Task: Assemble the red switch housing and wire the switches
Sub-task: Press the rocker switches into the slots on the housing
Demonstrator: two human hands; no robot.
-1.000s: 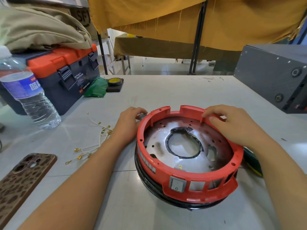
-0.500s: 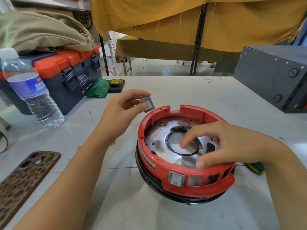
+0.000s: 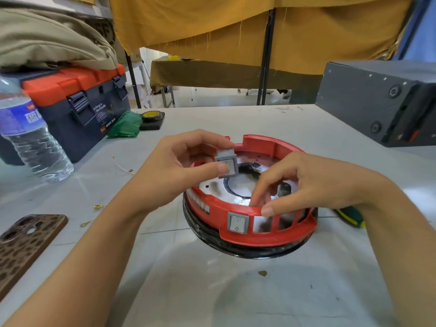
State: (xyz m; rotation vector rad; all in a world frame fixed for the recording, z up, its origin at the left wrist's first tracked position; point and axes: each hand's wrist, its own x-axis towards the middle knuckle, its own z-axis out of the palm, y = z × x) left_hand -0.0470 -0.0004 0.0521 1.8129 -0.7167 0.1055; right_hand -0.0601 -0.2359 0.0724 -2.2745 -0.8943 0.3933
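1. Over the left-rear part of the red housing [image 3: 250, 234], left hand [image 3: 181, 171] pinches a loose grey switch [image 3: 226, 164] w/ thumb & fingertips, held up in the air, face toward the camera.
2. Right hand [image 3: 313, 182] grips the housing's near rim: thumb outside, fingers curled inside, just right of the switch already fitted [image 3: 237, 222] in the front wall.
3. Housing sits mid-table [image 3: 165, 291] on a black ring.
4. Wires [image 3: 99, 206] lie left of it, near the phone [image 3: 26, 244].

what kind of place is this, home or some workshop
Most likely a workshop or assembly bench: a toolbox and tape roll sit on the worktable, loose terminal wires lie about, and more cloth-draped tables stand behind.
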